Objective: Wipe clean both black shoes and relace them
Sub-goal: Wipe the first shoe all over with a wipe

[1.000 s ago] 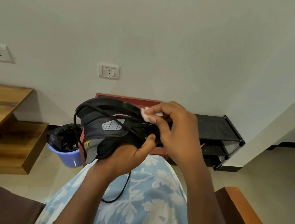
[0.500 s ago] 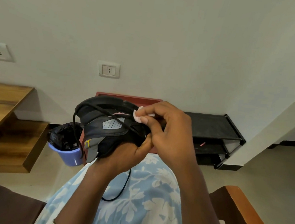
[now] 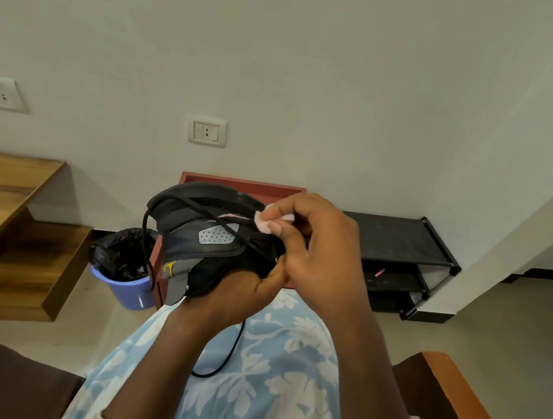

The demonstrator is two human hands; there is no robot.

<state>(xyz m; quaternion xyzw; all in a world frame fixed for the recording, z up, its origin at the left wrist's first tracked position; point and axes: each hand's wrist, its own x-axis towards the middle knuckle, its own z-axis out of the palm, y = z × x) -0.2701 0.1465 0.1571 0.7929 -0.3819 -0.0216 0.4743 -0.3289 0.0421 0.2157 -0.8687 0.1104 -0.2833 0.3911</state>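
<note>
The shoe [image 3: 210, 236] is up over the lap, gripped from below by the left hand [image 3: 241, 295]. Its loose lace [image 3: 231, 352] dangles. The right hand [image 3: 317, 259] pinches a small pale pad [image 3: 261, 223] against the upper. Brace the shoe firmly and rub in short strokes clear of the lace. The upper is matte black with a grey perforated patch, and the lace is a thin round cord.

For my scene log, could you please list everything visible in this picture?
shoe: one, black, above the lap
lace: one, black, hanging from the shoe
wipe pad: one, pale pink, on the shoe
box: one, red-brown, behind the shoe
bucket: one, blue, black liner, floor left
shoe rack: one, black, right, by wall
wooden table: one, brown, left
wall sockets: two, white, wall
left hand: one, grips the shoe underneath
right hand: one, pinches the wipe pad
</note>
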